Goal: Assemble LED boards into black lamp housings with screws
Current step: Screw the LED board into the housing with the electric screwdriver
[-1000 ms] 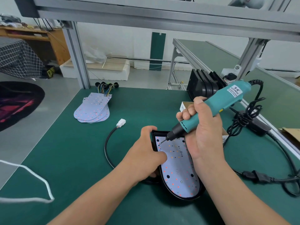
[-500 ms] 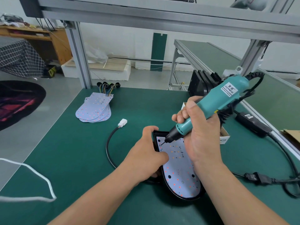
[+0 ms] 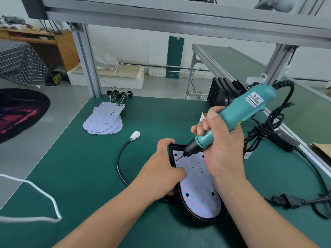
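the right hand [image 3: 222, 149] grips the teal screwdriver [image 3: 232, 120], bit at the far left corner of the led board [image 3: 198, 192] seated in the black housing [image 3: 202, 218] that the left hand [image 3: 161, 172] grips; the tilted bit might slip and scratch the board.

An aluminium frame post [image 3: 87, 65] was seen rising at the far left corner of the green work mat [image 3: 80, 176]. Beyond it, white foam blocks [image 3: 111, 77] were laid on the floor, and a green panel [image 3: 174, 58] was propped upright against the wall. A wooden desk [image 3: 59, 45], a checked cloth [image 3: 19, 65] and a dark round rug [image 3: 19, 111] were placed at the left. A white cord [image 3: 26, 219] was looped over the mat's near left edge. A second green-topped bench [image 3: 232, 59] was set at the right, with cardboard [image 3: 320, 147] near it.
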